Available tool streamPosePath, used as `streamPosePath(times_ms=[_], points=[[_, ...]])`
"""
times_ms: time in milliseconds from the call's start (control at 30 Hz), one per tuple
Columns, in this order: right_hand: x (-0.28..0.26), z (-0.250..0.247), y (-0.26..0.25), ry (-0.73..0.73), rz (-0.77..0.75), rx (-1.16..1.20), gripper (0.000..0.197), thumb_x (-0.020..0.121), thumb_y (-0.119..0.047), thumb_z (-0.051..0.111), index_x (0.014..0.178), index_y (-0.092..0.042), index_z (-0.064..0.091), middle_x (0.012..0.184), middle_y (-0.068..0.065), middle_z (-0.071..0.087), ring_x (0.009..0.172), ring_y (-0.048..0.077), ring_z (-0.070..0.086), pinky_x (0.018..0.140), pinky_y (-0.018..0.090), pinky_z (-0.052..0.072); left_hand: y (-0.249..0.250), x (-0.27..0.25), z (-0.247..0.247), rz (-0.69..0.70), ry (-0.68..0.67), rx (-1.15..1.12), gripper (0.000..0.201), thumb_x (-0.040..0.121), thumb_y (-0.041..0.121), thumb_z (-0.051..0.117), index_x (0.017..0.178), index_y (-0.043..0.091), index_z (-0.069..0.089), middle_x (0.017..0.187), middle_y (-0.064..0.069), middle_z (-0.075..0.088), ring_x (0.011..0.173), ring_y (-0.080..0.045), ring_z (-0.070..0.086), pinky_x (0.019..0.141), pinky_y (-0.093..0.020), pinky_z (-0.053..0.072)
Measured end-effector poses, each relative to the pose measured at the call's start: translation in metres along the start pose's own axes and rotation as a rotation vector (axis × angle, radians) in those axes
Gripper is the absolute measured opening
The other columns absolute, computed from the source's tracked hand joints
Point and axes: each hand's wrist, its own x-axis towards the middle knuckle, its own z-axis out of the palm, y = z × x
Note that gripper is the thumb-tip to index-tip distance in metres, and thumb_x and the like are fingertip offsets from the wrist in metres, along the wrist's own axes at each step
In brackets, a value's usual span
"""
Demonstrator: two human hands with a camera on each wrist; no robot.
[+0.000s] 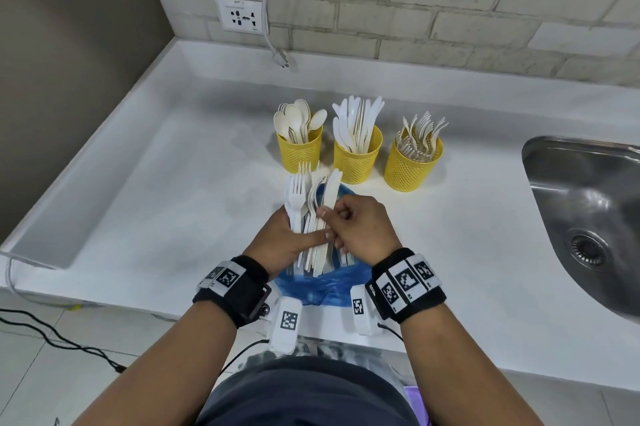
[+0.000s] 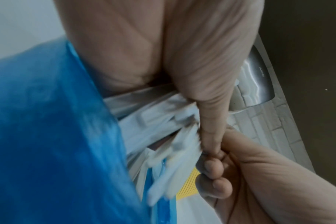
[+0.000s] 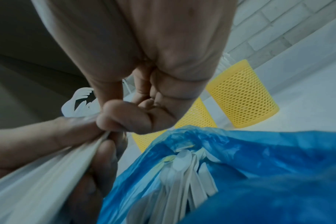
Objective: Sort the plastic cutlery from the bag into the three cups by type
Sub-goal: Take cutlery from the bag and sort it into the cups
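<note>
Steel sink (image 1: 588, 204) well right of hands, drain (image 1: 587, 249) in its basin. White counter (image 1: 173, 190) under hands, raised lip along its left edge. Wall socket (image 1: 241, 14) on brick-pattern wall beyond hands, up left; white cord with loose plug (image 1: 281, 57) hanging beside it. Black cable (image 1: 52, 339) on floor, lower left.

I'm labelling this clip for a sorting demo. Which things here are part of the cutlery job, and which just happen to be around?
Job: cutlery bundle held by left hand, right hand pinching a piece; blue bag; spoon cup, knife cup, fork cup.

Bystanders: sink, wall socket, dangling plug.
</note>
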Motion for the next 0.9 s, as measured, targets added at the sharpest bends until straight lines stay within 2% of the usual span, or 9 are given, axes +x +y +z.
streamPosePath(times_ms=[167, 333, 433, 500, 567, 633, 700, 800, 900], points=[[0.0, -0.002, -0.006, 0.081, -0.054, 0.125, 0.024, 0.092, -0.046, 0.067, 0.097, -0.023, 0.063, 0.089, -0.003, 0.067, 0.082, 0.017, 0.069, 0.076, 0.036, 0.054, -0.006, 0.0, -0.005, -0.022, 0.056, -0.052, 0.036, 0.089, -0.001, 0.074, 0.124, 0.006, 0.069, 0.117, -0.012, 0.076, 0.114, -0.027, 0.071, 0.103, -0.041, 0.054], [-0.004, -0.003, -0.028, -0.12, -0.027, 0.365, 0.039, 0.089, -0.045, 0.061, 0.125, -0.028, 0.059, 0.117, -0.019, 0.069, 0.113, 0.005, 0.065, 0.103, 0.041, 0.051, 0.002, 0.002, -0.001, 0.057, 0.057, 0.12, 0.04, 0.087, 0.0, 0.075, 0.123, 0.016, 0.068, 0.109, 0.002, 0.078, 0.105, -0.012, 0.072, 0.088, -0.022, 0.055], [-0.012, 0.007, -0.045, -0.115, -0.037, 0.471, 0.044, 0.093, -0.033, 0.058, 0.136, -0.029, 0.051, 0.129, -0.015, 0.065, 0.122, -0.002, 0.059, 0.107, 0.025, 0.041, 0.006, 0.008, 0.006, 0.13, 0.13, 0.234, 0.057, 0.071, 0.03, 0.076, 0.125, 0.018, 0.065, 0.108, 0.008, 0.075, 0.104, -0.004, 0.07, 0.087, -0.017, 0.052], [-0.016, 0.01, -0.052, -0.104, -0.037, 0.507, 0.038, 0.099, -0.024, 0.055, 0.136, -0.029, 0.051, 0.128, -0.014, 0.064, 0.119, -0.005, 0.058, 0.105, 0.024, 0.039, 0.008, 0.012, 0.009, 0.151, 0.21, 0.258, 0.067, 0.062, 0.041, 0.07, 0.126, 0.022, 0.064, 0.11, 0.012, 0.073, 0.104, 0.003, 0.067, 0.085, -0.012, 0.05], [-0.019, 0.008, -0.053, -0.119, -0.072, 0.497, 0.046, 0.093, -0.023, 0.056, 0.139, -0.027, 0.051, 0.132, -0.01, 0.064, 0.123, -0.002, 0.057, 0.107, 0.023, 0.04, 0.011, 0.015, 0.011, 0.164, 0.245, 0.246, 0.061, 0.068, 0.036, 0.071, 0.127, 0.02, 0.062, 0.111, 0.012, 0.071, 0.101, 0.009, 0.065, 0.083, -0.011, 0.05], [-0.02, 0.002, -0.054, -0.168, -0.136, 0.409, 0.061, 0.084, -0.025, 0.06, 0.143, -0.026, 0.045, 0.138, -0.011, 0.06, 0.126, -0.004, 0.053, 0.105, 0.015, 0.04, 0.015, 0.016, 0.012, 0.173, 0.245, 0.177, 0.04, 0.085, 0.012, 0.073, 0.123, 0.015, 0.061, 0.107, 0.01, 0.068, 0.093, 0.01, 0.065, 0.082, -0.013, 0.051], [-0.019, -0.002, -0.05, -0.199, -0.179, 0.32, 0.074, 0.081, -0.028, 0.067, 0.148, -0.029, 0.038, 0.142, -0.014, 0.055, 0.13, -0.006, 0.05, 0.101, 0.009, 0.04, 0.015, 0.017, 0.009, 0.182, 0.241, 0.148, 0.032, 0.087, -0.002, 0.071, 0.112, 0.018, 0.064, 0.098, 0.005, 0.069, 0.087, 0.004, 0.067, 0.08, -0.021, 0.054], [-0.016, -0.007, -0.032, -0.24, -0.148, 0.351, 0.103, 0.075, -0.049, 0.082, 0.159, -0.029, 0.025, 0.156, -0.011, 0.044, 0.143, 0.004, 0.041, 0.115, 0.035, 0.042, 0.017, 0.015, 0.007, 0.221, 0.228, 0.087, 0.024, 0.086, -0.006, 0.068, 0.104, 0.009, 0.071, 0.095, -0.009, 0.076, 0.092, -0.021, 0.074, 0.083, -0.04, 0.062], [-0.015, -0.007, -0.019, -0.324, -0.074, 0.456, 0.121, 0.069, -0.056, 0.088, 0.162, -0.024, 0.017, 0.161, -0.001, 0.039, 0.147, 0.016, 0.041, 0.119, 0.052, 0.037, 0.026, 0.012, 0.009, 0.203, 0.191, -0.068, 0.015, 0.084, -0.008, 0.068, 0.099, -0.005, 0.069, 0.089, -0.016, 0.074, 0.085, -0.027, 0.072, 0.082, -0.04, 0.06]])
